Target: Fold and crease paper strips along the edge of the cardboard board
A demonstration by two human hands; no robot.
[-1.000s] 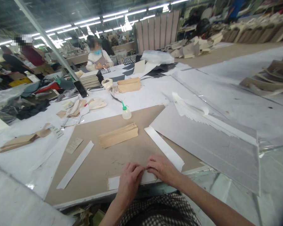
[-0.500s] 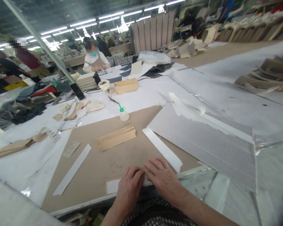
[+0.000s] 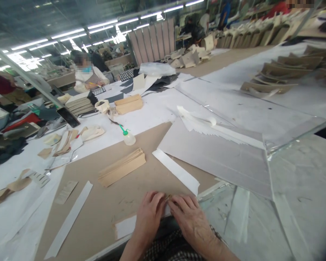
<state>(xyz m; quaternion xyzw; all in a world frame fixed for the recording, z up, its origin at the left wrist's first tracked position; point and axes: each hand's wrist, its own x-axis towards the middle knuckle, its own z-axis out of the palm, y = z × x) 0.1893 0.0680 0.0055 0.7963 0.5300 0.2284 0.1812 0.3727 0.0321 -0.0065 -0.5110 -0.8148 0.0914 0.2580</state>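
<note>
A white-faced strip with a tan edge (image 3: 125,227) lies along the near edge of the brown board (image 3: 97,203), mostly covered by my hands. My left hand (image 3: 151,210) bends over it, thumb and fingers closed on its edge. Close beside it, my right hand (image 3: 187,214) has its fingertips closed on the same strip. A bit of tan edge shows between the two sets of fingertips. Beyond my hands lies a stack of tan strips (image 3: 122,167). One white strip (image 3: 176,172) rests to the right, another white strip (image 3: 69,219) to the left.
A squeeze bottle with a green spout (image 3: 129,138) stands at the board's far edge. Grey sheets (image 3: 206,152) with white strips on them lie to the right. A phone (image 3: 68,116) leans by a pole. Across the table sits a co-worker (image 3: 89,76). Curved brown pieces (image 3: 285,72) lie far right.
The view has swung right, so the scene sits further left. My fingertips have drawn up along the strip's edge, and a tan bit now shows between them. My right fingers are more bent.
</note>
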